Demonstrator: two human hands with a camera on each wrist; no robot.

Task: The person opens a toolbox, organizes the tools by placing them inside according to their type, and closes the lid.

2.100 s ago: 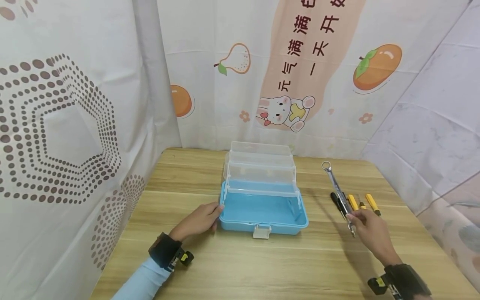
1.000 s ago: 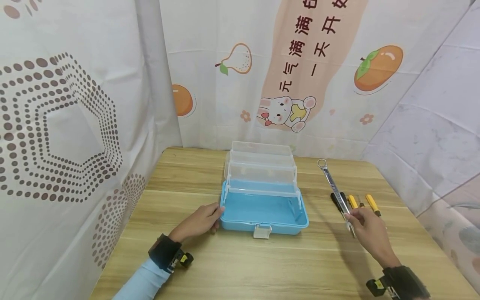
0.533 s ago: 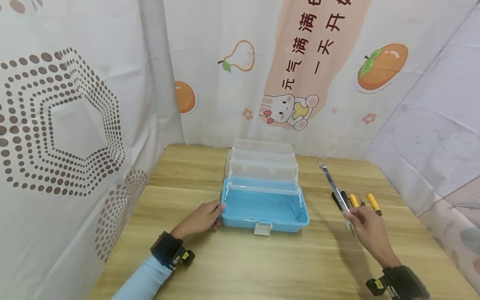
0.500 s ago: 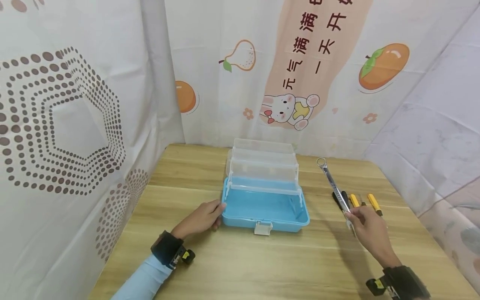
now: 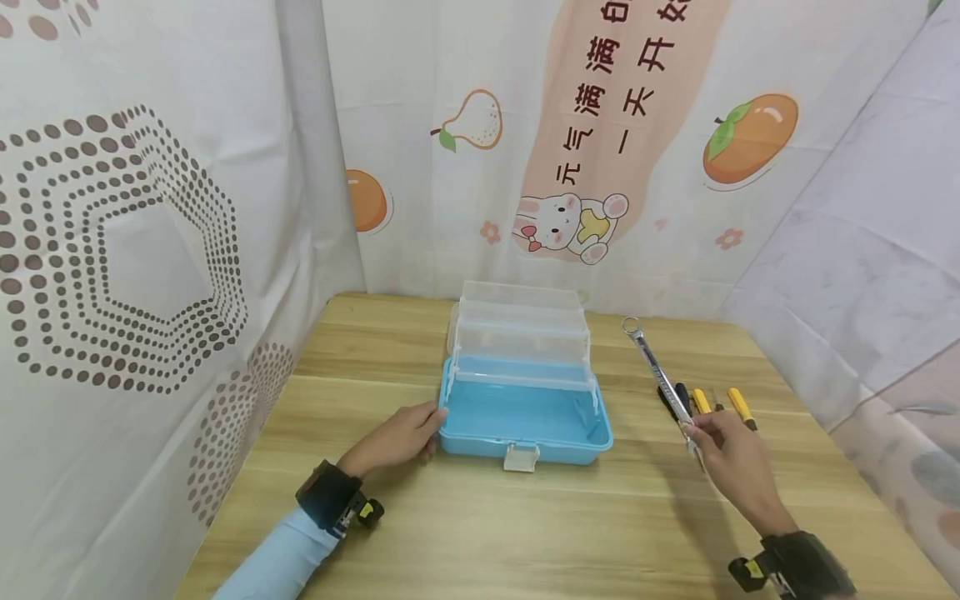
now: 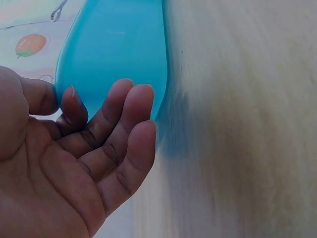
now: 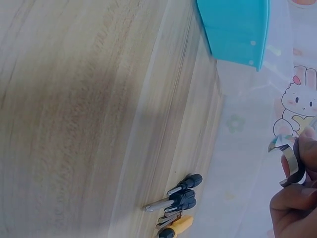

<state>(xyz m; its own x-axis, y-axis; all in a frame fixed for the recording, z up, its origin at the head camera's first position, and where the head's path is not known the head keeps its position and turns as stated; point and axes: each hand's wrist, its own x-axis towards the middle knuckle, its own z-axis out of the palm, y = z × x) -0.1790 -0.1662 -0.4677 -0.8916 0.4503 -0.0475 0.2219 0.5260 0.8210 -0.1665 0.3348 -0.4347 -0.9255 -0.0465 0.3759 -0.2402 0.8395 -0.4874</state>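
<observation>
A light blue toolbox (image 5: pixel 525 450) stands in the middle of the table, its clear tiered trays (image 5: pixel 521 342) raised at the back and its white latch (image 5: pixel 521 457) hanging at the front. My left hand (image 5: pixel 397 437) holds the box's left front corner, thumb at the rim and the other fingers curved along the outer wall, as the left wrist view shows. On the right, my right hand (image 5: pixel 738 467) pinches a silver combination wrench (image 5: pixel 660 375) near its open end (image 7: pixel 290 166). The ring end points away, up and to the left, over the table.
Beneath and beyond the wrench lie several screwdrivers: black-handled screwdrivers (image 7: pixel 183 198) and yellow-handled screwdrivers (image 5: pixel 741 407). The wooden table (image 5: pixel 480 533) meets a printed curtain (image 5: pixel 420 217) at the back, with more hanging cloth at both sides.
The wrench's ring end has swung a little to the left, and my right hand has shifted slightly left with it. My left hand and the toolbox stay put.
</observation>
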